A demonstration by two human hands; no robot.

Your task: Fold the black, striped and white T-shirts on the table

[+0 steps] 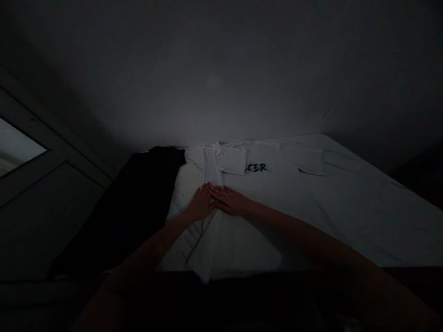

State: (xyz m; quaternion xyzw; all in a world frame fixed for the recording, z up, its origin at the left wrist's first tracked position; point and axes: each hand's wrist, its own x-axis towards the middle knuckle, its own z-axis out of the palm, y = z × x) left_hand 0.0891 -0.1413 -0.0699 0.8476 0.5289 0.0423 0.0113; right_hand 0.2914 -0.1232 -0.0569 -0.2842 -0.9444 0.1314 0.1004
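A white T-shirt with dark lettering lies on the table, its left side folded inward so that one sleeve rests over the front. My left hand lies flat on the folded left edge, fingers stretched out. Touching it, my right hand presses flat on the same fold, its fingers pointing left. Neither hand grips the cloth. The other sleeve is spread out to the right. Part of the lettering is covered by the folded sleeve.
A black garment is spread at the left of the pale, marble-patterned table. Behind the table stands a grey wall. A panelled door is on the left. The light is very dim.
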